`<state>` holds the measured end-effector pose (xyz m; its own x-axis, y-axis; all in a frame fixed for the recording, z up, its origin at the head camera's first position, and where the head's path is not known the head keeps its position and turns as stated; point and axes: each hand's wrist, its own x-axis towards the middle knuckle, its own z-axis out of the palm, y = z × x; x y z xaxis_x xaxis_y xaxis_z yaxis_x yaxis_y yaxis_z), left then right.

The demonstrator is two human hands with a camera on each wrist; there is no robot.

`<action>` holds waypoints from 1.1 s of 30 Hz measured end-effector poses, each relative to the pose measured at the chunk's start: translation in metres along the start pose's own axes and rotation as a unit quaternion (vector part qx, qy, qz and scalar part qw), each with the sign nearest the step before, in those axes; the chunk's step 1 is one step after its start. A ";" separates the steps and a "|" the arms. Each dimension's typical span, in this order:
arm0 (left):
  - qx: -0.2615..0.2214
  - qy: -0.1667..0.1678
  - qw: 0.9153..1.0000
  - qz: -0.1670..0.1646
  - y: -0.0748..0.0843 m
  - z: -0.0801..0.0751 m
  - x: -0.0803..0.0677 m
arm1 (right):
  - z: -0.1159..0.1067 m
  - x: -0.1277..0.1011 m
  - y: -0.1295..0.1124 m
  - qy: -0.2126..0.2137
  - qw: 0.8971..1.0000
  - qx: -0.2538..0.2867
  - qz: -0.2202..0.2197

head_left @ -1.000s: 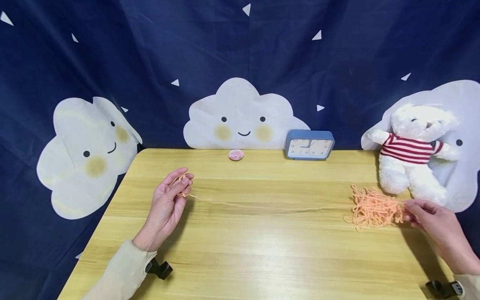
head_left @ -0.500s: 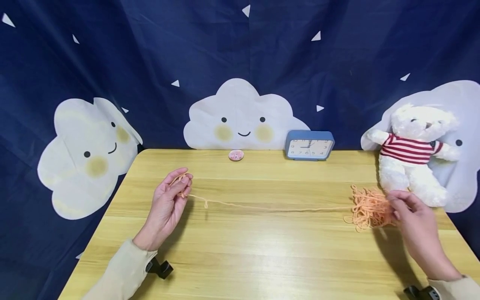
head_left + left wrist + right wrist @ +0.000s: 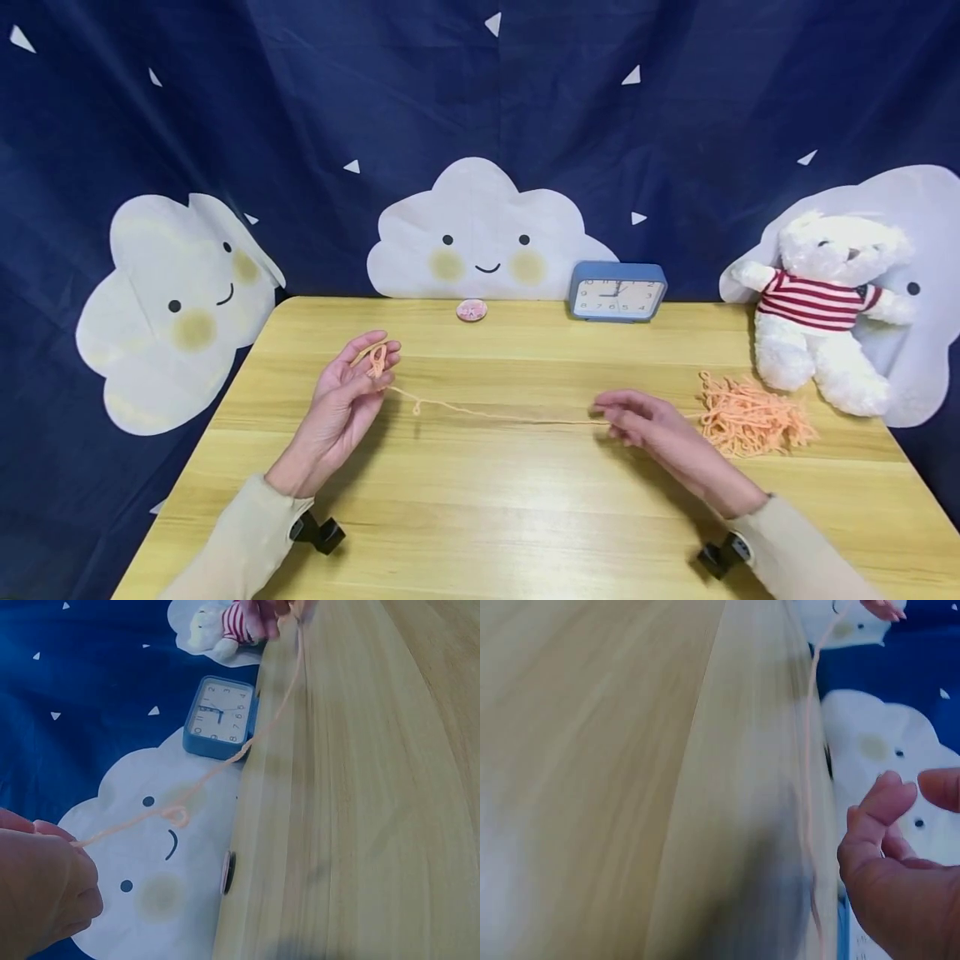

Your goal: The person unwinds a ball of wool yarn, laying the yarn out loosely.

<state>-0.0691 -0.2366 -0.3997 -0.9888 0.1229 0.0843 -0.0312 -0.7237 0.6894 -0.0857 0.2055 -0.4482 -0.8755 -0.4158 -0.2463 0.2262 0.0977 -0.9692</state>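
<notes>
A thin orange yarn strand (image 3: 510, 414) stretches across the wooden table (image 3: 480, 517) from my left hand (image 3: 363, 375) to a tangled orange yarn pile (image 3: 750, 414) at the right. The left hand is raised palm-up and pinches a small loop of the yarn end at its fingertips; in the left wrist view the strand (image 3: 225, 761) leaves that hand (image 3: 37, 889) with a small knot in it. My right hand (image 3: 615, 414) hovers mid-table with its fingers loosely spread beside the strand. The right wrist view shows thumb and fingers (image 3: 885, 802) apart, with the strand (image 3: 808, 787) alongside them.
A white teddy bear in a striped shirt (image 3: 817, 308) sits at the back right behind the pile. A blue clock (image 3: 617, 292) and a small pink disc (image 3: 472, 310) stand along the back edge. A dark blue cloud-print cloth hangs behind.
My right hand has left the yarn pile and moved left along the strand to the middle of the table. The left hand has lifted its loop slightly.
</notes>
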 end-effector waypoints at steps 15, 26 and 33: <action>0.005 0.014 1.000 0.013 -0.002 0.000 0.001 | 0.068 0.058 0.002 -0.171 0.984 0.042 0.034; -0.024 0.026 0.999 0.030 0.000 -0.003 0.002 | 0.084 0.065 -0.006 -0.174 0.983 0.042 0.029; -0.013 0.027 1.000 0.005 0.001 -0.006 -0.002 | 0.066 0.053 -0.012 -0.103 0.994 -0.035 -0.007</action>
<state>-0.0679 -0.2414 -0.4032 -0.9956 0.0792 0.0509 -0.0248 -0.7420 0.6699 -0.1063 0.1224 -0.4489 -0.7712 -0.5925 -0.2327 0.1783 0.1499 -0.9725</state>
